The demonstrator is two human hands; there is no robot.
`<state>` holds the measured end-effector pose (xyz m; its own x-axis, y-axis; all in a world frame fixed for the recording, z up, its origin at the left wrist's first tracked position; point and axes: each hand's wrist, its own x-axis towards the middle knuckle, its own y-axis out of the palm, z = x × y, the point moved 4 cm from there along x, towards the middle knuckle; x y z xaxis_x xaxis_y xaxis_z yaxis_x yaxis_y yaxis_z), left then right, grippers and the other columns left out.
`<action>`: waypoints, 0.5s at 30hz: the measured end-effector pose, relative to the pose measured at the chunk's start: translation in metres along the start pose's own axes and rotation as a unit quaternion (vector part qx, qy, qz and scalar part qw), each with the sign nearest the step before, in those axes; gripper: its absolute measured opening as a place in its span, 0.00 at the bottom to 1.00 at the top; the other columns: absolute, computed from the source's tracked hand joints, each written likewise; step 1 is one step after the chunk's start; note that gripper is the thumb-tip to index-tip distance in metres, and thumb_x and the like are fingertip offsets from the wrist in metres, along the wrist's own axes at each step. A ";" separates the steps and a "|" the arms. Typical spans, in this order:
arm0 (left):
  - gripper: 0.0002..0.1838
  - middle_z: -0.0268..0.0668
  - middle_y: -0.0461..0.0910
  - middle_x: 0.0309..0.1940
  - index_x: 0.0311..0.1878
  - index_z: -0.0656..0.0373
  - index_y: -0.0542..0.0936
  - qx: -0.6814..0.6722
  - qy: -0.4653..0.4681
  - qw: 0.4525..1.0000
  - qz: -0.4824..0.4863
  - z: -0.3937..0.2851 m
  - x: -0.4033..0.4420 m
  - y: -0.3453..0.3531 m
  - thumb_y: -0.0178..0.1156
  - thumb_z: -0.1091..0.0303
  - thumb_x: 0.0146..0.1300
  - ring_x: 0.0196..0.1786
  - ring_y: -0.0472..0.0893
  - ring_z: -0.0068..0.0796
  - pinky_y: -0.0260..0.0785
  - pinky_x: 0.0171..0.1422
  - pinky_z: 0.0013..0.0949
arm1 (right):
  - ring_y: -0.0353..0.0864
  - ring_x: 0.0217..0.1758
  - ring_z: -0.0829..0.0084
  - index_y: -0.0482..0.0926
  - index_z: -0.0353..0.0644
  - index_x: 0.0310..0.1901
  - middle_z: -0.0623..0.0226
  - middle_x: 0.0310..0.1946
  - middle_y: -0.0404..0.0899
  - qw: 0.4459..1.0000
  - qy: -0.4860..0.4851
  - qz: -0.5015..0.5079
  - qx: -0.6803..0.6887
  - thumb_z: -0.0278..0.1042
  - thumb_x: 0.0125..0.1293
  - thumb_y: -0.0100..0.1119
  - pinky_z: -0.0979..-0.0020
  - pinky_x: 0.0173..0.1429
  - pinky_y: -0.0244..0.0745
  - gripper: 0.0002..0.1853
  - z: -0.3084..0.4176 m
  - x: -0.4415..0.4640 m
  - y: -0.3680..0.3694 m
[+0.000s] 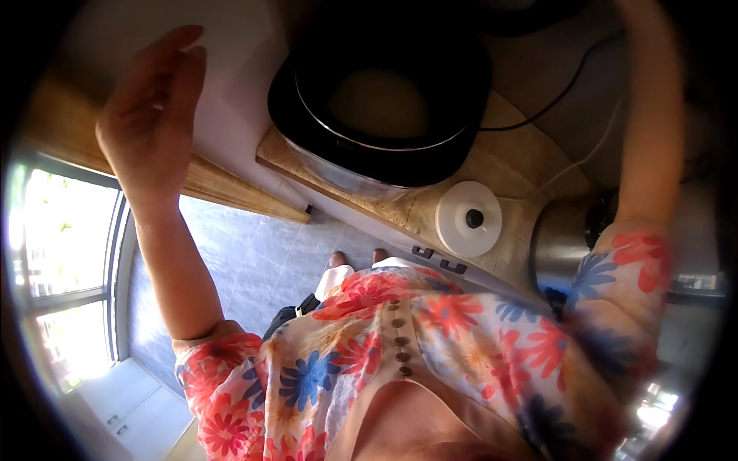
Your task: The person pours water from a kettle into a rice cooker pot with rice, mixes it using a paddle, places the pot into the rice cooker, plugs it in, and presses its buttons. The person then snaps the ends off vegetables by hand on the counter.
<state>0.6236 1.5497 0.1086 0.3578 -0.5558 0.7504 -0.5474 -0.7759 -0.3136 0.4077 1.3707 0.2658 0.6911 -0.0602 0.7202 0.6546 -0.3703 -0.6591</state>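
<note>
My left hand (157,115) is raised at the upper left, beside a pale cabinet surface. Its fingers are loosely bent with a small gap between them, and I see nothing held in it. To its right, on the counter, stands a black rounded cooker (446,157) that looks like a rice cooker, with its top open. Something pale, only dimly visible, lies inside its dark pot. My right forearm (649,131) reaches up along the right side, and its hand is beyond the top edge of the view.
A round white lid with a black knob (469,219) lies on the brown stone-look counter (530,157). A dark cord (530,123) runs right from the cooker. A shiny metal vessel (557,242) stands near my right elbow. Wooden trim (238,192) edges the left side, near a bright window (69,246).
</note>
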 end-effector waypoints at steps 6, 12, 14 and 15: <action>0.07 0.30 0.80 0.35 0.40 0.65 0.80 -0.032 0.055 0.994 -0.090 -0.038 0.008 0.004 0.56 0.82 0.59 0.35 0.74 0.13 0.64 0.37 0.16 | 0.73 0.52 0.59 0.73 0.47 0.53 0.59 0.47 0.76 0.967 -0.060 0.246 0.025 0.46 0.53 0.63 0.52 0.51 0.67 0.26 0.099 -0.078 0.034; 0.09 0.40 0.77 0.39 0.40 0.59 0.80 -0.017 0.071 0.996 0.058 -0.022 0.014 0.077 0.58 0.77 0.56 0.41 0.77 0.36 0.69 0.44 0.32 | 0.49 0.71 0.58 0.61 0.44 0.64 0.56 0.67 0.54 0.941 -0.050 0.296 0.157 0.50 0.50 0.64 0.44 0.66 0.47 0.41 0.128 -0.145 0.101; 0.08 0.43 0.76 0.43 0.41 0.60 0.80 0.004 0.068 0.995 0.075 -0.015 0.006 0.095 0.58 0.73 0.57 0.46 0.76 0.41 0.68 0.49 0.37 | 0.48 0.71 0.58 0.61 0.42 0.64 0.56 0.67 0.54 0.942 -0.038 0.285 0.172 0.51 0.52 0.62 0.43 0.67 0.46 0.39 0.127 -0.145 0.101; 0.09 0.43 0.76 0.45 0.42 0.60 0.80 0.025 0.066 0.994 0.086 -0.011 0.001 0.102 0.58 0.72 0.58 0.47 0.75 0.42 0.68 0.50 0.38 | 0.48 0.72 0.58 0.61 0.42 0.64 0.56 0.67 0.54 0.942 -0.034 0.285 0.174 0.51 0.53 0.62 0.43 0.67 0.46 0.39 0.127 -0.148 0.103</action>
<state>0.5602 1.4735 0.0839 0.1572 -0.6405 0.7517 -0.5522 -0.6880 -0.4708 0.4120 1.4592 0.0642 0.9713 -0.0930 0.2192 0.2228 0.0310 -0.9744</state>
